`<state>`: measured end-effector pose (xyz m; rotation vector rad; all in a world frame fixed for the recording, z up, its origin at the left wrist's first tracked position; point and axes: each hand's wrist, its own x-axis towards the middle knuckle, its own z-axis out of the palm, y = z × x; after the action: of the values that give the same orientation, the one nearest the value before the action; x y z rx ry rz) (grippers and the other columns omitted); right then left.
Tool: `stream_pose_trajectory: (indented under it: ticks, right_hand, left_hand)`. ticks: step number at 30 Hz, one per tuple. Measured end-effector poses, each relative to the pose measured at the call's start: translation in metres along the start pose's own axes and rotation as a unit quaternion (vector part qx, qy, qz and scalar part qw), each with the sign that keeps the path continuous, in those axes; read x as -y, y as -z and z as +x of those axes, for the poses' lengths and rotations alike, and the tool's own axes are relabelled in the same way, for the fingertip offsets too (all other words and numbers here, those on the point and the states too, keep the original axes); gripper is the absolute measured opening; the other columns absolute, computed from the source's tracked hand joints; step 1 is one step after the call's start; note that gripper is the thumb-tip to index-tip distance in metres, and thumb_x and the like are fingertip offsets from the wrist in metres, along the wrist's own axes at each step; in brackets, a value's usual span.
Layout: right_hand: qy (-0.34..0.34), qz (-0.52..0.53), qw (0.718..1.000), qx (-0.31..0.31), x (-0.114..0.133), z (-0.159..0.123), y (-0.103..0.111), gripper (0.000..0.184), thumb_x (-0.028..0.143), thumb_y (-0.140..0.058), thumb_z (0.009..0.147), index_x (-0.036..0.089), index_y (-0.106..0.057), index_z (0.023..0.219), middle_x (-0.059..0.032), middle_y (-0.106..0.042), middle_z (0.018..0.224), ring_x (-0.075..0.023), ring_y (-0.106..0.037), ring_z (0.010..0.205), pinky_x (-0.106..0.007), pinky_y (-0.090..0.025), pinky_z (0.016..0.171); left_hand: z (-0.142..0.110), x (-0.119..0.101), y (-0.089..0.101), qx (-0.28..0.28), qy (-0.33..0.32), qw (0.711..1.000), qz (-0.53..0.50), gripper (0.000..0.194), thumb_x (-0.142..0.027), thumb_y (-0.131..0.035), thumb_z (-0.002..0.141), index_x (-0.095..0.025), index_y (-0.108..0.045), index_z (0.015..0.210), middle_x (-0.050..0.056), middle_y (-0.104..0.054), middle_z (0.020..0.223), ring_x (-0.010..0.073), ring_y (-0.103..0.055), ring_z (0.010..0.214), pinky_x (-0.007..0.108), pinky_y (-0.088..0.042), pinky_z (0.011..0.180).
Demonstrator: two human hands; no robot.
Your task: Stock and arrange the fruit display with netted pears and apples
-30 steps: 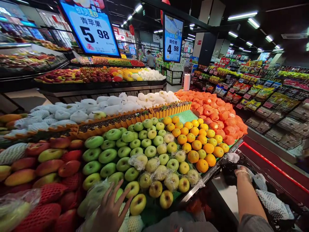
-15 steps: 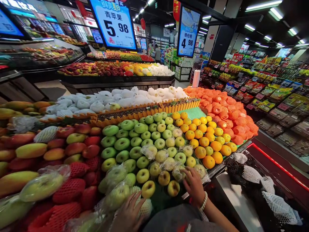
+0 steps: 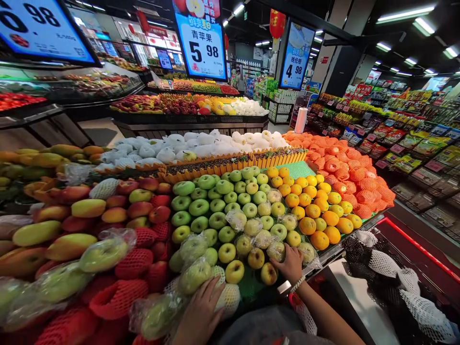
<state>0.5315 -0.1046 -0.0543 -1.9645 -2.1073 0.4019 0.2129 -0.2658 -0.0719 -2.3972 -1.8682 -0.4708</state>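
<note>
I stand at a sloped fruit display. My left hand (image 3: pixel 201 309) rests at the front edge, fingers curled over a fruit in white foam netting (image 3: pixel 227 298), beside plastic-wrapped green apples (image 3: pixel 194 274). My right hand (image 3: pixel 292 264) reaches onto the pile of yellow-green apples (image 3: pixel 256 258); its fingers close on a plastic-wrapped apple (image 3: pixel 276 250). A beaded bracelet circles that wrist. Green apples (image 3: pixel 199 207) fill the middle of the stand and oranges (image 3: pixel 313 211) lie to the right.
Mangoes and red net-wrapped fruit (image 3: pixel 108 225) lie left. White-wrapped fruit (image 3: pixel 201 143) sits behind an orange divider (image 3: pixel 230 165). Orange-netted fruit (image 3: pixel 345 167) lies far right. A cart with a red rim (image 3: pixel 417 244) holds netted items at right. Price signs (image 3: pixel 203 40) hang overhead.
My right hand came from the cart over to the yellow-green apples and closed on a wrapped one. My left hand shifted right to the netted fruit. The view swung left.
</note>
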Motion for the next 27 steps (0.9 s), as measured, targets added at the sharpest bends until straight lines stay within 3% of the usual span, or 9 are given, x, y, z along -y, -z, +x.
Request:
stream_pose_trajectory:
  ticks: [4,6,8,10,13,16,19,22,27]
  right_hand:
    - [-0.012,-0.016,0.999,0.044,0.000,0.006,0.017,0.066,0.047,-0.082,0.080,0.020,-0.064,0.137,-0.0161,-0.075,0.129,-0.0419,-0.060,0.127,-0.059,-0.034,0.112]
    - [0.004,-0.025,0.999,0.021,0.012,0.003,0.022,0.055,0.037,-0.079,0.083,0.020,-0.067,0.134,-0.0157,-0.075,0.127,-0.0423,-0.061,0.126,-0.062,-0.033,0.113]
    - [0.089,-0.001,0.995,-0.049,0.035,-0.009,0.019,0.039,0.024,-0.066,0.093,0.020,-0.068,0.131,-0.0142,-0.075,0.128,-0.0370,-0.062,0.125,-0.060,-0.033,0.115]
    - [0.229,0.041,0.970,-0.072,0.067,-0.027,0.007,0.038,0.013,-0.053,0.098,0.023,-0.069,0.130,-0.0105,-0.075,0.125,-0.0284,-0.065,0.117,-0.048,-0.041,0.110]
    - [0.334,0.032,0.941,0.040,0.111,-0.051,-0.016,0.044,0.005,-0.052,0.093,0.025,-0.070,0.128,-0.0073,-0.076,0.120,-0.0238,-0.068,0.104,-0.035,-0.052,0.092]
    - [0.276,-0.032,0.954,0.115,0.132,-0.056,-0.031,0.055,-0.002,-0.048,0.088,0.021,-0.066,0.134,-0.0102,-0.070,0.133,-0.0253,-0.066,0.113,-0.035,-0.053,0.093]
    - [0.245,-0.050,0.957,0.146,0.135,-0.048,-0.036,0.066,-0.004,-0.047,0.083,0.016,-0.058,0.145,-0.0121,-0.066,0.142,-0.0266,-0.062,0.123,-0.036,-0.051,0.102]
    - [0.257,-0.051,0.953,0.155,0.134,-0.038,-0.037,0.074,-0.002,-0.055,0.077,0.011,-0.051,0.150,-0.0149,-0.063,0.146,-0.0289,-0.058,0.129,-0.037,-0.049,0.106]
    - [0.290,-0.057,0.947,0.128,0.134,-0.024,-0.038,0.055,0.000,-0.053,0.085,0.018,-0.064,0.135,-0.0113,-0.071,0.131,-0.0299,-0.059,0.124,-0.038,-0.051,0.100]
  left_hand:
    - [0.004,0.006,0.033,-0.093,-0.054,0.994,0.013,0.032,-0.034,-0.061,0.098,-0.025,-0.070,0.127,0.007,-0.073,0.136,0.0259,-0.070,0.122,0.035,-0.062,0.094]
    - [0.003,0.005,0.051,-0.121,-0.044,0.992,0.014,0.030,-0.031,-0.058,0.100,-0.024,-0.070,0.127,0.008,-0.073,0.135,0.0253,-0.069,0.123,0.035,-0.062,0.094]
    - [0.000,0.001,0.066,-0.149,-0.025,0.988,0.007,0.028,-0.027,-0.056,0.101,-0.023,-0.069,0.125,0.008,-0.073,0.133,0.0255,-0.068,0.123,0.037,-0.061,0.095]
    - [-0.006,-0.002,0.076,-0.174,-0.005,0.985,-0.003,0.027,-0.024,-0.054,0.101,-0.023,-0.070,0.122,0.008,-0.073,0.132,0.0259,-0.068,0.123,0.039,-0.060,0.097]
    - [-0.021,-0.001,0.082,-0.189,0.011,0.982,-0.010,0.026,-0.021,-0.053,0.100,-0.023,-0.071,0.119,0.008,-0.073,0.132,0.0265,-0.067,0.122,0.041,-0.059,0.098]
    - [-0.037,0.003,0.079,-0.193,0.021,0.981,-0.007,0.026,-0.021,-0.053,0.100,-0.023,-0.071,0.119,0.009,-0.073,0.132,0.0267,-0.066,0.122,0.041,-0.059,0.099]
    - [-0.046,0.004,0.066,-0.167,0.035,0.985,-0.014,0.030,-0.022,-0.055,0.098,-0.023,-0.071,0.123,0.009,-0.071,0.136,0.0277,-0.064,0.127,0.042,-0.057,0.102]
    - [-0.045,-0.002,0.051,-0.089,0.058,0.994,-0.033,0.043,-0.019,-0.058,0.092,-0.024,-0.067,0.133,0.010,-0.065,0.146,0.0307,-0.059,0.135,0.047,-0.055,0.107]
    - [-0.031,-0.015,0.037,0.063,0.131,0.987,-0.072,0.071,-0.009,-0.058,0.081,-0.025,-0.055,0.150,0.011,-0.058,0.153,0.0312,-0.059,0.136,0.049,-0.051,0.112]
